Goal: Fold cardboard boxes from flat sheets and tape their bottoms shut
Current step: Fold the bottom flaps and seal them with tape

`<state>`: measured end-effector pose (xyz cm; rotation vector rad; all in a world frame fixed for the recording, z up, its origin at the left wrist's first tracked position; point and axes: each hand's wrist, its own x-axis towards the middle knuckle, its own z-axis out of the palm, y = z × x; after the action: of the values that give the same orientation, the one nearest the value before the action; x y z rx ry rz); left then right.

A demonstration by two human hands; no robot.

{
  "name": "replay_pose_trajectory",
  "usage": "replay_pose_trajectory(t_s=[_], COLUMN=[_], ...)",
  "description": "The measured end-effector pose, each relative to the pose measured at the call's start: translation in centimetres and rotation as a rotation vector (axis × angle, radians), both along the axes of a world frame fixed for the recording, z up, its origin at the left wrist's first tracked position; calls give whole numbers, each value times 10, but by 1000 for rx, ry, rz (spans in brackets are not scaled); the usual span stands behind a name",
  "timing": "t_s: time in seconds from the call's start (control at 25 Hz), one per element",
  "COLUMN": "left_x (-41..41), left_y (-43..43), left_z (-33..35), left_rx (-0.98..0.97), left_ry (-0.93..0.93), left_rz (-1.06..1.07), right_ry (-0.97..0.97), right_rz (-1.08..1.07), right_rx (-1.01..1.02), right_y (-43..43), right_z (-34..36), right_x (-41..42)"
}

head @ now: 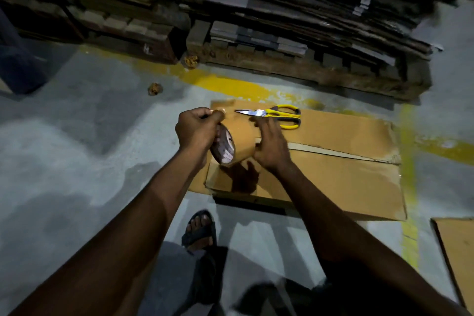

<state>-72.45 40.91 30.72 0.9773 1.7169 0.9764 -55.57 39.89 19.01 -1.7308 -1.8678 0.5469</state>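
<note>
A roll of brown packing tape [237,145] is held in the air above a folded cardboard box [333,177] that lies on the floor. My left hand [196,128] has its fingers curled and pinches the loose end of the tape at the top of the roll. The roll's right side is held by my right hand [270,147]. The box's bottom flaps meet along a seam that runs to the right. Yellow-handled scissors [277,115] lie shut on the far flap, just beyond my right hand.
Tall stacks of flat cardboard sheets [282,13] on pallets fill the back. Another flat sheet [459,256] lies at the right edge. Yellow floor lines [409,161] cross the grey concrete. Crumpled tape balls [155,89] lie on the floor. My sandalled foot [200,229] is below the box.
</note>
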Motion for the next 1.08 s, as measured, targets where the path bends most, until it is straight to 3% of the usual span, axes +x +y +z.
replay_pose_trajectory(t_s=[0.08, 0.24, 0.56, 0.84, 1.08], left_x=[6, 17, 33, 26, 18], left_y=[-2, -11, -23, 1, 39], left_z=[4, 7, -12, -51, -135], left_rx=[88, 186, 216, 169, -143], left_ry=[45, 50, 160, 143, -253], left_rz=[82, 147, 162, 276, 451], right_ry=[108, 377, 383, 230, 189], right_rz=[92, -19, -192, -54, 101], right_rx=[-50, -15, 159, 122, 92], right_y=[-20, -42, -49, -21, 15], right_z=[17, 42, 56, 42, -7], right_x=[-16, -28, -8, -14, -11])
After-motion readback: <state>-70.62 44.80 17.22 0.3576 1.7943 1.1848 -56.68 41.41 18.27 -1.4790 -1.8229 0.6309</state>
